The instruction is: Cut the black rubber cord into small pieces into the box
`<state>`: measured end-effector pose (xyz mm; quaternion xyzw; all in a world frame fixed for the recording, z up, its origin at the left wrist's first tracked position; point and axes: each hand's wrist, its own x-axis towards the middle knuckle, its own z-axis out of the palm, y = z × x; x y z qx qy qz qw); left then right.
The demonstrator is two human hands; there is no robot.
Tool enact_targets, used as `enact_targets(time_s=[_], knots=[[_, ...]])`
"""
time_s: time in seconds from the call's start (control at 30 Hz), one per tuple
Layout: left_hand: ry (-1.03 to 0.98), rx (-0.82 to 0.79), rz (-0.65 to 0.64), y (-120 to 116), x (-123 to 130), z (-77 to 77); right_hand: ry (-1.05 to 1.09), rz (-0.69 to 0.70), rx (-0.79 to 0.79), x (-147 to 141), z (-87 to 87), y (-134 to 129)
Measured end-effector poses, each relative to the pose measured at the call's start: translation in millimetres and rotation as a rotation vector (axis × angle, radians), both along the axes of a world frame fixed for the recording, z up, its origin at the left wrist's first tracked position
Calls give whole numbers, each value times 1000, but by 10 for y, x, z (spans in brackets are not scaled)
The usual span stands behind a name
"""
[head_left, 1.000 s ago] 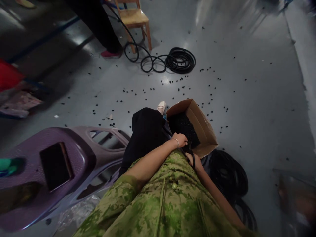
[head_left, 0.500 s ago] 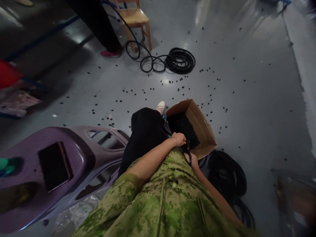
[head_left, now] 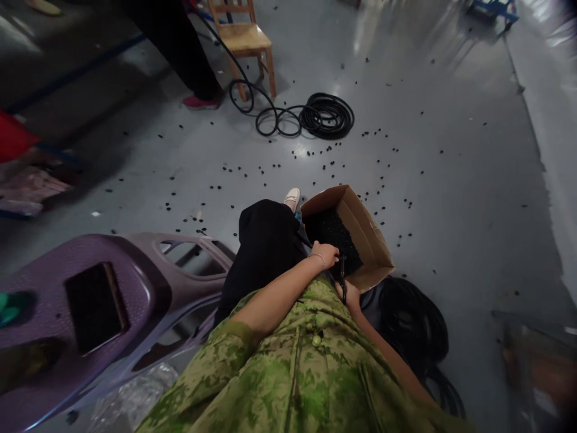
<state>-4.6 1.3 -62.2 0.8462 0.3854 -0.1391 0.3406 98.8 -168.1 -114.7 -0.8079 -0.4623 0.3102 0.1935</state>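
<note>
My left hand (head_left: 325,255), with a thin bracelet at its wrist, is closed around a black hose (head_left: 305,240) that comes over the dark-trousered knee. The hose's end inside the fingers is too small to make out. Close beside it, my right hand (head_left: 350,294) grips the dark handles of scissors (head_left: 343,273), whose blades point up toward the left hand. Both hands are at the near edge of an open cardboard box (head_left: 372,240), tilted toward me. Inside it lies a heap of small black pieces (head_left: 336,231).
Coiled black hose (head_left: 327,115) lies ahead by a wooden chair (head_left: 246,39); another black coil (head_left: 412,319) sits right of the box. Left is a purple plastic stool (head_left: 139,264) bearing a dark phone-like slab (head_left: 95,308). A person's leg (head_left: 180,54) stands farther off. Small black pieces dot the floor.
The view has shifted slightly. Both hands keep their grip, and the scissors' blades stay near the left hand with hardly any movement.
</note>
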Motion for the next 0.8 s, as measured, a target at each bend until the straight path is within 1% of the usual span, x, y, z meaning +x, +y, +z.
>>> enact_targets(time_s=[0.1,0.17,0.3,0.4,0.6,0.7,0.8], knots=[[-24,-4,-1,4,-15,-42,30,-32,-30,3,36,0],[-39,-15,-15,9,-28,-71,89,-56,-61,20,86,1],[-89,-43,-115,13,-43,-97,316,-120,-159,73,200,2],[-96,-46,-163,10,-42,-75,374,-143,-187,79,229,8],[10,-36,-103,9,-40,30,168,-157,-136,-4,108,44],[31,-49,-63,17,-36,66,96,-114,-113,-22,69,44],[33,-51,-41,27,-33,91,40,-62,-84,-22,75,34]])
